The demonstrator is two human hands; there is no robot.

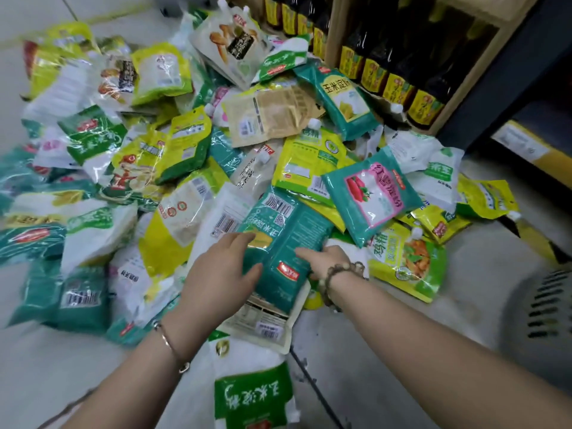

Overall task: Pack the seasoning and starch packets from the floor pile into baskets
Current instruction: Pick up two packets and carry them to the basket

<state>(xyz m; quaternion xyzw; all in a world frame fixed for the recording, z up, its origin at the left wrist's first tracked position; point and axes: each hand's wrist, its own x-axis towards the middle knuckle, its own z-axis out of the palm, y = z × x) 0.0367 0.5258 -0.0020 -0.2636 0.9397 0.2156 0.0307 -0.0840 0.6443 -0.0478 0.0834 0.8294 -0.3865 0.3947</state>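
Note:
A big pile of seasoning and starch packets in green, teal, yellow and white covers the floor. At its near edge lies a teal corn starch packet, label toward me. My left hand grips its left edge, thumb on the front. My right hand holds its right edge, with a bead bracelet on the wrist. Under the teal packet lies a pale packet with barcodes. A white and green starch packet lies alone on the floor between my forearms.
A wooden shelf at the upper right holds dark bottles with yellow labels. A grey slotted basket shows at the right edge, blurred. Grey floor tiles lie in front of the pile.

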